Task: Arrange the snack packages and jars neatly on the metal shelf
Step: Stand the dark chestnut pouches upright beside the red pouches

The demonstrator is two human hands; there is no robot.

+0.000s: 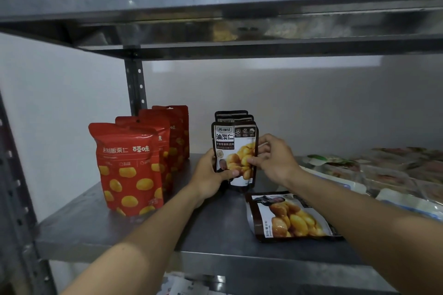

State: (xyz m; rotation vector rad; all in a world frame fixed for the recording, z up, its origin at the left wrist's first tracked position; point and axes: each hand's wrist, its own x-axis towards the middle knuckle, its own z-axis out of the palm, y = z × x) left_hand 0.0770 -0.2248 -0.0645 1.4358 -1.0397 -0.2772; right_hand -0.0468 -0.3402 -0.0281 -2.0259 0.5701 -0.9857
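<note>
On the metal shelf [148,227] a row of several red chestnut pouches [130,170] stands upright at the left. In the middle a dark brown chestnut pouch [236,148] stands upright in front of two more of its kind [231,115]. My left hand [211,177] grips its lower left edge, thumb across the front. Its right edge is pinched by my right hand [273,158]. Another brown pouch [292,218] lies flat on the shelf at the front right, under my right forearm.
A pile of flat clear and pale packages [383,175] fills the shelf's right side. The upper shelf board [215,0] hangs close overhead. A perforated upright post [135,84] stands behind the red pouches. More packets [187,287] show on the level below.
</note>
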